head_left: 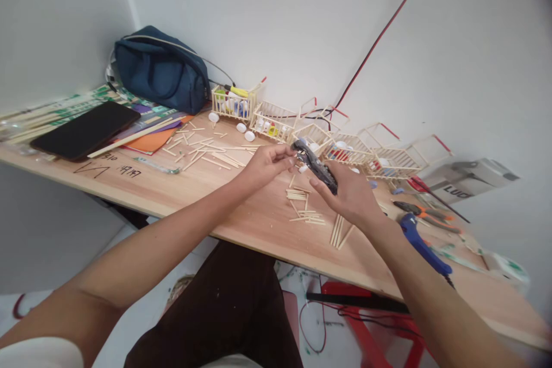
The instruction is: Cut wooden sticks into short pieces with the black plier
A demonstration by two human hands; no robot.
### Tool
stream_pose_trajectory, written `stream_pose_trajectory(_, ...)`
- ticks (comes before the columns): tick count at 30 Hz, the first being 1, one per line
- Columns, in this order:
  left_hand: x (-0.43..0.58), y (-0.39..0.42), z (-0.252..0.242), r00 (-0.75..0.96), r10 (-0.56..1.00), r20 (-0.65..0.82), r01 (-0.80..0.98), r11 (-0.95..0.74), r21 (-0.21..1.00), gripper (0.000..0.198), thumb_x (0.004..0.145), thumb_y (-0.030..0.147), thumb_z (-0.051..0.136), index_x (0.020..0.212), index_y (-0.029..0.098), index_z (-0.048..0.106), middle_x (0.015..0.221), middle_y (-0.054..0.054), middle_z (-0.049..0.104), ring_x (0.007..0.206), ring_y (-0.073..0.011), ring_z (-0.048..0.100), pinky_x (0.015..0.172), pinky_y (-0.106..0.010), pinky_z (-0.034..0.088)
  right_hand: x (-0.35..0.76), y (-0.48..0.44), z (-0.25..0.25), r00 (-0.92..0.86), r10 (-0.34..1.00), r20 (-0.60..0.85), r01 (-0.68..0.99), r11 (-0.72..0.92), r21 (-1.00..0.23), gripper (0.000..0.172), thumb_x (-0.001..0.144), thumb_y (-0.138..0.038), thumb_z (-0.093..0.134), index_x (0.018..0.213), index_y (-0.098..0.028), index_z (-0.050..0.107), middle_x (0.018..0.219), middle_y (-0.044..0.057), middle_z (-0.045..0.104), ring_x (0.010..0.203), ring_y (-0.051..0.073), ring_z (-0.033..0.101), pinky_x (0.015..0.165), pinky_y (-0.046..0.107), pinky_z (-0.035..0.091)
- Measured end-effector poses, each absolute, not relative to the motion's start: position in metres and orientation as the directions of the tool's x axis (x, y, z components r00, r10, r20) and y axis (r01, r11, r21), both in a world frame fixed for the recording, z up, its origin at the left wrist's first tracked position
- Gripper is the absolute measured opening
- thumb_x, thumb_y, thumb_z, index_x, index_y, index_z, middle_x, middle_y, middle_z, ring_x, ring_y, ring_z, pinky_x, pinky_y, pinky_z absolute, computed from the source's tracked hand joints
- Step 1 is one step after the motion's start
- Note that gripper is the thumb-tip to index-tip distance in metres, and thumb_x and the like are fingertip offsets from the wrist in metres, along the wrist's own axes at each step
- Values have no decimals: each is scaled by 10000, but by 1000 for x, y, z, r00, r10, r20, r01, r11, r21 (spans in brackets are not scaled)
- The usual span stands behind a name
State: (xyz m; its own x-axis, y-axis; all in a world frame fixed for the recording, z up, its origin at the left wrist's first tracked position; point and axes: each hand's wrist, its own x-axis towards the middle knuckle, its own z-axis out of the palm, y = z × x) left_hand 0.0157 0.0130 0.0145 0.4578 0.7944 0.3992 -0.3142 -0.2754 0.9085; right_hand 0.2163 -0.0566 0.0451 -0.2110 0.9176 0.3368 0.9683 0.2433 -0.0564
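Observation:
My right hand [356,192] is wrapped round a dark grey hand tool [318,168] with a long, narrow body; its exact kind is unclear. At the tool's far end, the fingers of my left hand [269,165] are pinched together, and what they hold is hidden. A small white piece [303,169] shows just under the tool, between the two hands. Below them on the tabletop lie short cut wooden sticks [308,215], with a bundle of longer sticks [337,231] beside them.
Behind my hands, several small stick-built carts [233,104] line the wall. A phone [86,129] and a blue bag [161,69] are at left, near loose sticks [211,152]. Orange-handled pliers [426,215] and a blue glue gun [422,244] lie at right.

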Motion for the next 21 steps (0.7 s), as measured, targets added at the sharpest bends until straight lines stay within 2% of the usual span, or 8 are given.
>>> stream_pose_trajectory(5, 16, 12, 14, 525, 758, 386, -351, -221, 910, 259, 749, 372, 699, 813, 128, 641, 670, 12, 563, 630, -88, 491, 619, -218, 368, 223, -61, 44, -228, 898, 376, 967, 253, -18, 480, 881, -597, 459, 1081, -183, 598, 935, 105, 681, 859, 269, 613, 685, 321, 382)
stream_pose_trajectory(8, 17, 12, 13, 542, 744, 392, -350, -224, 909, 287, 742, 403, 714, 778, 129, 637, 681, 8, 561, 636, -86, 480, 608, -215, 356, 222, -64, 42, -221, 898, 379, 968, 251, -30, 484, 886, -601, 442, 1056, -176, 598, 899, 102, 681, 805, 255, 608, 658, 313, 367)
stream_pose_trajectory(12, 18, 13, 13, 543, 743, 391, -341, -230, 911, 306, 722, 420, 732, 753, 136, 624, 676, 14, 554, 634, -85, 471, 607, -215, 353, 220, -67, 41, -201, 908, 366, 972, 233, -43, 452, 893, -605, 413, 915, -186, 582, 763, 66, 646, 677, 213, 568, 599, 292, 319)
stream_pose_trajectory(16, 17, 12, 14, 552, 743, 379, -315, -234, 920, 352, 700, 480, 731, 717, 148, 613, 655, 14, 553, 626, -94, 474, 598, -223, 357, 218, -70, 41, -175, 910, 375, 982, 191, -4, 447, 875, -623, 437, 900, -194, 557, 766, 61, 635, 680, 209, 564, 589, 285, 288)
stream_pose_trajectory(21, 16, 10, 16, 559, 741, 372, -288, -248, 925, 354, 704, 488, 721, 719, 151, 611, 666, 7, 564, 642, -102, 497, 596, -225, 366, 218, -72, 41, -160, 920, 358, 984, 179, -20, 451, 877, -628, 415, 872, -199, 555, 737, 54, 625, 649, 201, 555, 574, 278, 274)
